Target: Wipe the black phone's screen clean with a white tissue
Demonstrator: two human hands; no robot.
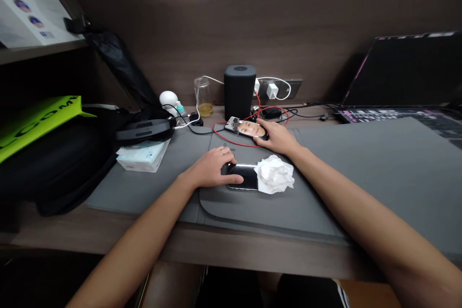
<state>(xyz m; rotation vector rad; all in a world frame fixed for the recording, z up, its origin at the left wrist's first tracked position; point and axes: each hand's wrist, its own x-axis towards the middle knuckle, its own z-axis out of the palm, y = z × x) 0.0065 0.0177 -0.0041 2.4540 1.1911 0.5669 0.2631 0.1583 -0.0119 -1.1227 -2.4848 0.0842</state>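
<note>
A dark-screened smartphone [247, 178] lies flat on the grey desk mat [234, 207]. My left hand [212, 168], with a ring on one finger, grips its left end, the thumb lying across the screen. A crumpled white tissue [275, 174] covers the phone's right end. Farther back, a second smartphone [249, 128] lies with its lit screen up, showing a picture of a person. My right hand [276, 135] holds that phone's right end between thumb and fingers. A red cable [231, 141] loops around this phone; where it ends is hidden.
Behind the phones stand a black speaker [240, 91] and a glass jar [204, 98] with yellowish liquid. Headphones [144, 130] rest on a tissue pack [144, 156] at left, near a black bag [65, 168]. An open laptop [407, 74] stands at right. Cables run along the wall.
</note>
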